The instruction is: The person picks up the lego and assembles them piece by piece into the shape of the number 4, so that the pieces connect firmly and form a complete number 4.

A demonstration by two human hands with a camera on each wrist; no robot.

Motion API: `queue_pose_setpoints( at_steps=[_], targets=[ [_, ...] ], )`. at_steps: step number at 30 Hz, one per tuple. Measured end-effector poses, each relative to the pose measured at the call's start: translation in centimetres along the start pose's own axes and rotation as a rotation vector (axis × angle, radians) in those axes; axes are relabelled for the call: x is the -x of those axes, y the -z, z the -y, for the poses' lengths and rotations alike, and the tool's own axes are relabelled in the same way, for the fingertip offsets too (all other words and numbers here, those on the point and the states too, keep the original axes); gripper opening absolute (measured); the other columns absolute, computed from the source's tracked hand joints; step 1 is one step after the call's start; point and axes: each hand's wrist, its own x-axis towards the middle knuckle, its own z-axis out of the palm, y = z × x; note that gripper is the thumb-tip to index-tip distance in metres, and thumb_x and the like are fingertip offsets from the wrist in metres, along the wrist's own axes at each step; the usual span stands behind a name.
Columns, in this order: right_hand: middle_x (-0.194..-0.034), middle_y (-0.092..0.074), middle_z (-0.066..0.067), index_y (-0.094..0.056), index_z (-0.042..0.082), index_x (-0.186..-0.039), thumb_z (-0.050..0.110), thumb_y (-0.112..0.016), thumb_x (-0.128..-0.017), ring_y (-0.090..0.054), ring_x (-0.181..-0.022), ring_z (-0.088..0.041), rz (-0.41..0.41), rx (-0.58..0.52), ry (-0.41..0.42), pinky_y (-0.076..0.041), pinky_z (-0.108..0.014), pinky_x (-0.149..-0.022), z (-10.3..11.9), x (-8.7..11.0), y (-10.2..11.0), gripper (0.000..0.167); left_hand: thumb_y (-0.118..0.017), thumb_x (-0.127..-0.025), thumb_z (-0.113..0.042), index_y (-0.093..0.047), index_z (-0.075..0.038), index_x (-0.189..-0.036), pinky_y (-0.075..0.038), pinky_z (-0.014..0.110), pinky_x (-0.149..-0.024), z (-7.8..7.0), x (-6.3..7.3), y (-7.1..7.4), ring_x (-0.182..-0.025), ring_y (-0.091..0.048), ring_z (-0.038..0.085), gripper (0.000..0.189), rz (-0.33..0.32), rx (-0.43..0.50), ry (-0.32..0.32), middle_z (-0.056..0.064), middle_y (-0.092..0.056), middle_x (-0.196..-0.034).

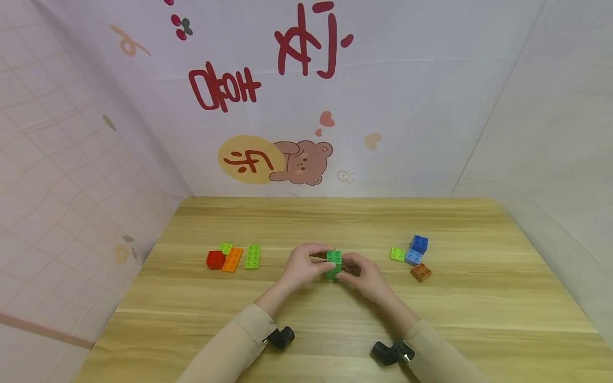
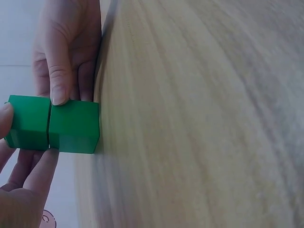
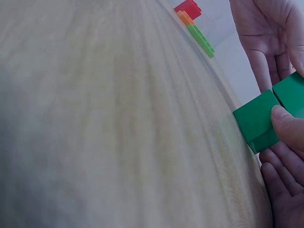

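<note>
In the middle of the table, two green toy bricks stand stacked, an upper brick (image 1: 334, 256) over a lower brick (image 1: 332, 275). My left hand (image 1: 305, 264) pinches the upper one between thumb and fingers. From the other side my right hand (image 1: 366, 276) holds the lower one, its thumb on the near face. A thin seam runs between the upper brick (image 2: 28, 122) and the lower brick (image 2: 73, 127) in the left wrist view. The bottom of the lower brick (image 3: 259, 121) is right at the tabletop in the right wrist view.
To the left lie a red brick (image 1: 215, 260), an orange plate brick (image 1: 232, 259) and two lime bricks, the longer lime brick (image 1: 253, 256) nearest. On the right are a small lime brick (image 1: 397, 254), a dark blue brick (image 1: 419, 243), a light blue brick (image 1: 413, 256) and a brown brick (image 1: 421, 272).
</note>
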Motion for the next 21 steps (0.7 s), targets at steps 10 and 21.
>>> queue_pose_setpoints(
  at_steps=[10, 21],
  targets=[
    [-0.112, -0.069, -0.007, -0.066, 0.006, -0.12, 0.012, -0.077, -0.087, -0.065, -0.105, -0.022, -0.004, 0.004, -0.005, -0.053, -0.037, -0.092, -1.8, -0.3, -0.2, 0.035, -0.078, -0.085, -0.004, -0.071, 0.0, -0.116, -0.054, 0.025, -0.086, 0.3, 0.2, -0.3, -0.108, -0.061, 0.03, 0.033, -0.009, 0.021, 0.0, 0.013, -0.064, -0.114],
    [-0.109, -0.069, -0.018, -0.065, -0.005, -0.115, 0.0, -0.073, -0.088, -0.065, -0.103, -0.035, -0.026, 0.025, 0.039, -0.052, -0.049, -0.09, 1.2, 0.3, -0.1, 0.029, -0.078, -0.084, -0.004, -0.071, 0.0, -0.116, -0.054, 0.024, -0.085, 0.3, 0.2, -0.3, -0.107, -0.062, 0.027, 0.033, -0.013, 0.021, -0.002, 0.012, -0.065, -0.113]
  ],
)
